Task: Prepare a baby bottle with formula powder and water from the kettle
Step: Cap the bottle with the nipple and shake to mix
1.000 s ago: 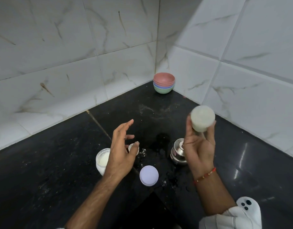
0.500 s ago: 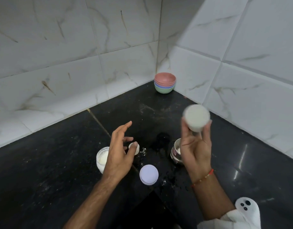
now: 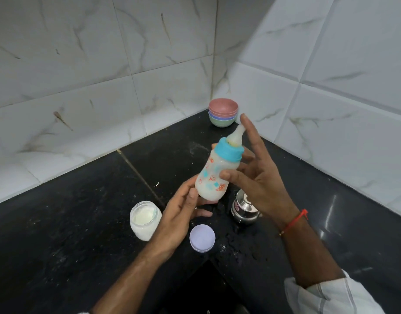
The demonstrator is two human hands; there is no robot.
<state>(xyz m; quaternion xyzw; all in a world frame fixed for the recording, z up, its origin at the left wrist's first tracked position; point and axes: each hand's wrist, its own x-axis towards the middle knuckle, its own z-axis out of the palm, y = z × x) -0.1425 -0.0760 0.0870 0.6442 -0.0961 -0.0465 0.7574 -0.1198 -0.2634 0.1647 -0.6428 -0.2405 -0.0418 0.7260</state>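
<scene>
At frame centre, the baby bottle [image 3: 217,175], capped and full of white liquid, tilts between both hands: right hand [image 3: 260,177] clasps its side, left hand [image 3: 183,209] cups its base. Mixing appears in hand; next, likely checking the collar [image 3: 230,151] is tight, then setting the bottle upright on the counter [image 3: 70,223]

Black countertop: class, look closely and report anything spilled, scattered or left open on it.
Water droplets are scattered on the black countertop near the lavender lid. White powder specks dust the surface further back. The formula jar stands open, its lid lying apart beside it. The baby bottle looks capped.
</scene>
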